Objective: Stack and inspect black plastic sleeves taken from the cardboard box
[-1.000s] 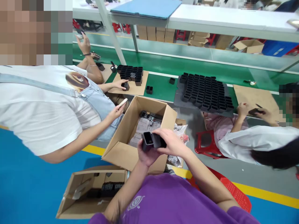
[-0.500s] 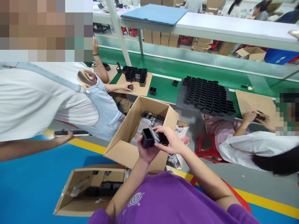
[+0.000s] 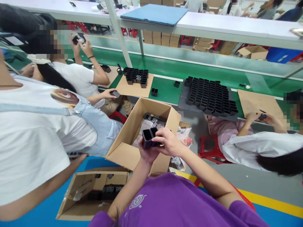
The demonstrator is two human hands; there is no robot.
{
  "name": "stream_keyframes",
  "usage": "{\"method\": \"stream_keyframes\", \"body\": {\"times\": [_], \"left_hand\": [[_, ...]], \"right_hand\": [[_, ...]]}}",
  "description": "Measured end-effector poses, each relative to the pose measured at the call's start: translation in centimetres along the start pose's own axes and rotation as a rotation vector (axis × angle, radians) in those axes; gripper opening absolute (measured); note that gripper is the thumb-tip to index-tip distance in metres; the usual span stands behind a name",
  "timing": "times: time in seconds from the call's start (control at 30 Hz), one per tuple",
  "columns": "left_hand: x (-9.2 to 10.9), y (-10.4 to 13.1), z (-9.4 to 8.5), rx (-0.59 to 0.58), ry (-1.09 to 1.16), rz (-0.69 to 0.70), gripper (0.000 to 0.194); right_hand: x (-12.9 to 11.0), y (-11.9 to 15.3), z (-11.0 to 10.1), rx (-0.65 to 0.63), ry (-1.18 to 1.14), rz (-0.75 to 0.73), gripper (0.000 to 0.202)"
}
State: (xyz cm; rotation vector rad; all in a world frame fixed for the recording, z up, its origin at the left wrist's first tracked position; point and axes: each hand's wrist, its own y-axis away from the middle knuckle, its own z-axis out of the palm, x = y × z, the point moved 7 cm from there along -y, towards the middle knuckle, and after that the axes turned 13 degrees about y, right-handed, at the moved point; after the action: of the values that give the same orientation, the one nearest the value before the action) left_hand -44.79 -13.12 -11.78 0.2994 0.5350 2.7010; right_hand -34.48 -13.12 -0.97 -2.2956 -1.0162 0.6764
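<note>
Above an open cardboard box (image 3: 132, 153), my left hand (image 3: 148, 154) is closed around a black rectangular cup-like case (image 3: 147, 143), its open end facing up. A second black case (image 3: 154, 131) stands against its right side, and my right hand (image 3: 167, 142) grips that one with the fingers over its rim. The lower parts of both cases are hidden by my fingers. Inside the box, below my hands, lie black parts (image 3: 152, 117) with small holes and some whitish sheets.
A second box (image 3: 71, 192) with black parts sits at lower left. On the green bench, many black cases (image 3: 210, 94) stand on a grey sheet, more (image 3: 136, 75) on cardboard. A co-worker (image 3: 30, 132) stands left; another (image 3: 262, 142) sits right, beside a red stool (image 3: 208, 149).
My right hand has brought the second case from a tilt to upright against the first. The co-worker on the left has leaned back, drawing a black case off the bench.
</note>
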Motion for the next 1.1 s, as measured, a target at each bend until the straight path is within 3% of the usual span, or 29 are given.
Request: {"method": "stream_keyframes", "body": {"times": [0.1, 0.2, 0.27, 0.33, 0.4, 0.5, 0.7, 0.77, 0.87, 0.93, 1.03, 1.1], "left_hand": [[0.0, -0.1, 0.0, 0.001, -0.003, -0.007, 0.055], [-0.1, -0.1, 0.6, -0.02, -0.005, -0.006, 0.053], [0.2, -0.1, 1.4, -0.07, -0.014, 0.017, 0.056], [0.6, -0.1, 2.2, -0.131, -0.037, 0.047, 0.058], [1.0, -0.1, 2.7, -0.178, -0.078, 0.067, 0.059], [1.6, -0.1, 3.0, -0.223, -0.147, 0.09, 0.06], [1.9, 0.0, 3.0, -0.292, -0.233, 0.081, 0.06], [2.3, 0.0, 3.2, -0.329, -0.293, 0.096, 0.059], [3.2, 0.1, 3.9, -0.411, -0.519, 0.163, 0.06], [3.8, 0.5, 4.7, -0.467, -0.769, 0.217, 0.063], [4.2, 1.7, 6.2, -0.509, -1.129, 0.279, 0.066], [4.0, 2.9, 7.3, -0.548, -1.289, 0.278, 0.085]], "right_hand": [[-0.3, -0.5, 0.3, -0.044, 0.047, -0.041, 0.022], [-0.6, -0.7, -1.3, 0.041, -0.058, -0.053, 0.029], [0.2, -0.2, -3.2, 0.18, -0.126, 0.112, 0.028], [1.3, 0.9, -4.4, 0.261, -0.114, 0.367, 0.019], [1.6, 2.0, -4.3, 0.186, -0.047, 0.54, 0.017], [1.1, 2.3, -2.7, -0.038, -0.002, 0.599, 0.033], [1.7, 1.5, -1.7, -0.157, -0.185, 0.793, 0.044], [1.7, 1.3, -1.6, -0.218, -0.235, 0.833, 0.057], [1.5, 1.5, -0.6, -0.301, -0.342, 0.854, 0.093], [1.5, 2.1, 0.6, -0.293, -0.473, 0.865, 0.106], [1.9, 3.2, 2.4, -0.147, -0.801, 0.889, 0.118], [2.3, 4.2, 3.3, -0.046, -1.039, 0.938, 0.128]]}}
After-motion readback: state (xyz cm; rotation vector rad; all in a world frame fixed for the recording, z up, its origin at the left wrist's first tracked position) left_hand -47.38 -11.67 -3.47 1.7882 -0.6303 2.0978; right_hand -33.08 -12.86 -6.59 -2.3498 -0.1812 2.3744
